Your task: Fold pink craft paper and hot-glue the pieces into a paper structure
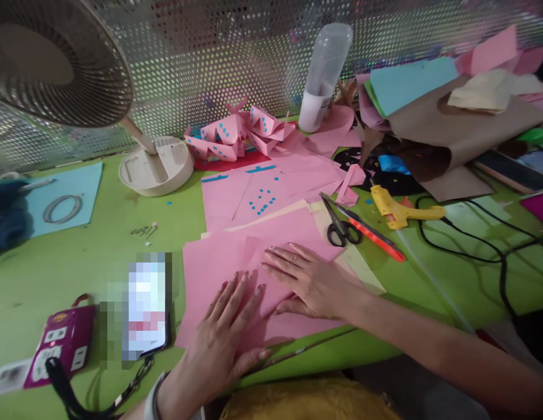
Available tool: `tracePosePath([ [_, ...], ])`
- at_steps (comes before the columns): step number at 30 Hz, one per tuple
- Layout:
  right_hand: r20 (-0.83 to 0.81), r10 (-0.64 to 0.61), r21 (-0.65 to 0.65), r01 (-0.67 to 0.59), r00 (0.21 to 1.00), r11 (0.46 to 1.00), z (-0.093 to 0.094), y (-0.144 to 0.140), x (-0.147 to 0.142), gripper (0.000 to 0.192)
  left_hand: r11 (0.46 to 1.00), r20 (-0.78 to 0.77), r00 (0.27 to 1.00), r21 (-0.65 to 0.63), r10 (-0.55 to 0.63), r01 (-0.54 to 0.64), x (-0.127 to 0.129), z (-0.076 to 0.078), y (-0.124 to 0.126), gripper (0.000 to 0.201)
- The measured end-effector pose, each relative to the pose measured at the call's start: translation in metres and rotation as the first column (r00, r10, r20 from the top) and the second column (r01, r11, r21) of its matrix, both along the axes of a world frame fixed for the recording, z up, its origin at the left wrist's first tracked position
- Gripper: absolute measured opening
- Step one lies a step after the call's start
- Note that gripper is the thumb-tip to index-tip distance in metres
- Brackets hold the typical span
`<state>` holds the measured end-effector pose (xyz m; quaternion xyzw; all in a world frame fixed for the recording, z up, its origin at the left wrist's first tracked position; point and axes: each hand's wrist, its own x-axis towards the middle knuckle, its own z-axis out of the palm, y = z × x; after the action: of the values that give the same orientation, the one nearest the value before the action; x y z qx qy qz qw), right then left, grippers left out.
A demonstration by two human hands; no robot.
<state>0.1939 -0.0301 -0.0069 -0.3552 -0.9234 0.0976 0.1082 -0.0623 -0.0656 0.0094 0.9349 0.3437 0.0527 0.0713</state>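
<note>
Pink paper sheets (219, 262) lie flat at the front of the green table. My left hand (223, 332) rests on the lower part of the pink paper, fingers stretched out. Just to the right, my right hand (304, 280) lies on the same paper with its fingers spread. Neither hand holds anything. Beyond my right hand lie black-handled scissors (341, 227) and a red cutter knife (376, 238). More pink paper with small blue squares (263, 201) lies behind the sheets, and folded pink paper shapes (230, 134) with blue dots stand further back.
A fan (157, 169) stands at back left. A phone (148, 306) and a purple power socket block (63, 341) lie at left. At right are a yellow glue gun (398, 209), black cables (501, 262) and a paper pile (451, 128). A plastic bottle (324, 81) stands by the mesh.
</note>
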Motion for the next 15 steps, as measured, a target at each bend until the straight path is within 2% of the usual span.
tracePosePath([
  [15, -0.021, -0.003, -0.007, 0.003, 1.0, 1.0, -0.0014, 0.0019, -0.0005, 0.072, 0.999, -0.004, 1.0, 0.049, 0.003, -0.003, 0.0021, 0.0008, 0.0006, 0.085],
])
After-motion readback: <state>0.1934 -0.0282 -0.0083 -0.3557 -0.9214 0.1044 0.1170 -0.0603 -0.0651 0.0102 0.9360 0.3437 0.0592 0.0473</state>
